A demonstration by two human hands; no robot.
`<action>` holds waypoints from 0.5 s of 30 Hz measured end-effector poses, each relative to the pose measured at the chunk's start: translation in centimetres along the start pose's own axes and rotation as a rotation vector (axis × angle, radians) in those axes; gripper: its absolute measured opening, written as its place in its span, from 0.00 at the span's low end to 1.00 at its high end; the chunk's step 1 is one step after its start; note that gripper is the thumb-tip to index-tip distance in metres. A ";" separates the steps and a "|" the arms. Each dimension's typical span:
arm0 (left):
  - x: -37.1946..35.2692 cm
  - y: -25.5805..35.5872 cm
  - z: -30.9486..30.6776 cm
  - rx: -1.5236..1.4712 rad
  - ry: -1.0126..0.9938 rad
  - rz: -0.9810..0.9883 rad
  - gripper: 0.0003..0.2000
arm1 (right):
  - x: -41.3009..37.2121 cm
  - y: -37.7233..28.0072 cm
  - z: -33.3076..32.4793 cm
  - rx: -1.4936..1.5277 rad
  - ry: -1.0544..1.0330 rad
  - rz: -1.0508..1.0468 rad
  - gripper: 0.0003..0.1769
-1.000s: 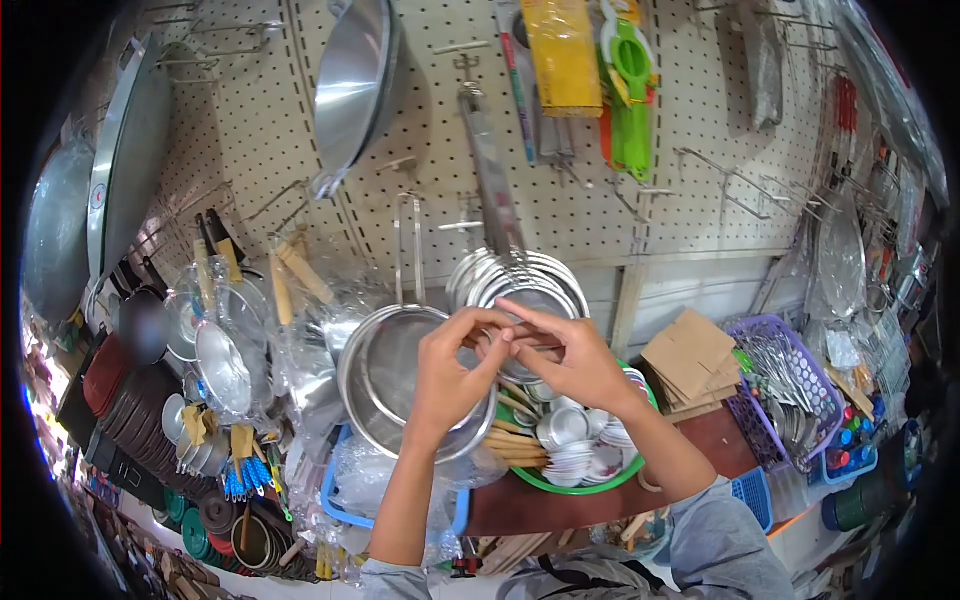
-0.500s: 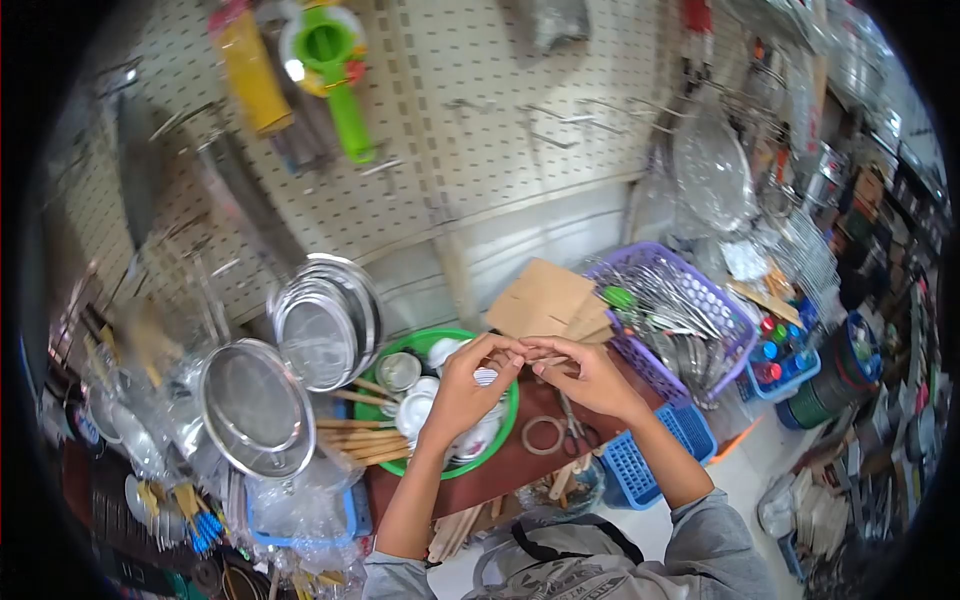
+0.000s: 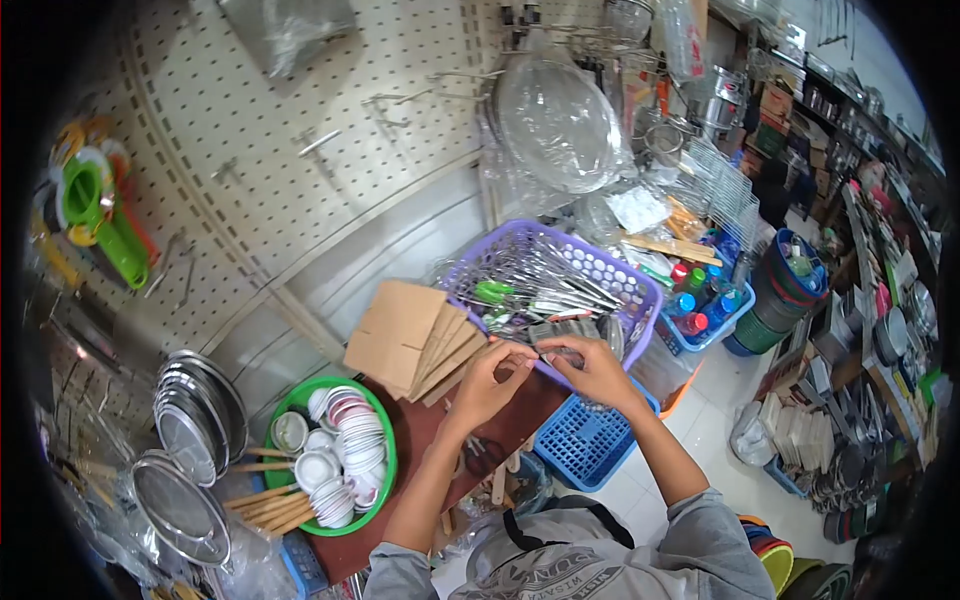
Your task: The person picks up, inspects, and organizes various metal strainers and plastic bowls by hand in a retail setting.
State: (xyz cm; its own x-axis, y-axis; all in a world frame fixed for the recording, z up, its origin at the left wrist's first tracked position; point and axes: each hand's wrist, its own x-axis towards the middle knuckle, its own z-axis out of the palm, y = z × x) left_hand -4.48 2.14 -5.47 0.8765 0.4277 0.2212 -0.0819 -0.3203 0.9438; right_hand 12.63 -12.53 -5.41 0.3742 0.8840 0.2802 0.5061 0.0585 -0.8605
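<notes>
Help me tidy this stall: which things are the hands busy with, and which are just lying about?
In hand: left hand, right hand, small item pinched between them, too small to identify.
Lying about: purple basket of utensils, cardboard stack, green basin, blue basket, strainers.

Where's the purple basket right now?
Head view, right of centre: the purple basket sits just beyond the left hand and right hand, between the cardboard stack and the blue tray of bottles.

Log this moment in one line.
left hand: pinching small item | right hand: pinching same item | place: at basket near rim | nearby: cardboard, green basin
</notes>
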 end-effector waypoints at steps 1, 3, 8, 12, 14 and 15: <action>1.0 -0.3 1.0 -0.020 0.000 0.006 0.09 | 0.1 1.3 -0.8 -0.040 0.013 0.017 0.16; 2.9 -1.3 2.8 -0.029 -0.004 0.032 0.11 | 0.3 3.8 -2.1 -0.115 0.048 0.020 0.16; 6.9 -6.1 6.3 0.040 -0.008 0.067 0.14 | 0.9 8.8 -4.3 -0.173 0.105 -0.003 0.14; 9.0 -8.5 8.4 0.086 0.003 0.112 0.15 | 1.4 11.7 -4.9 -0.161 0.154 -0.002 0.13; 9.9 -9.8 9.2 0.110 0.033 0.138 0.14 | 1.7 13.1 -4.9 -0.134 0.206 -0.006 0.13; 10.5 -10.4 9.6 0.111 0.045 0.152 0.13 | 1.9 13.5 -4.9 -0.141 0.221 0.015 0.13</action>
State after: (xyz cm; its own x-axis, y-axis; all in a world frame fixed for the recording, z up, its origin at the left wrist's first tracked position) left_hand 10.13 1.85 -15.36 0.8355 0.4040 0.3725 -0.1568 -0.4746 0.8661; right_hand 23.97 -12.37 -14.45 0.5354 0.7606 0.3673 0.5965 -0.0327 -0.8019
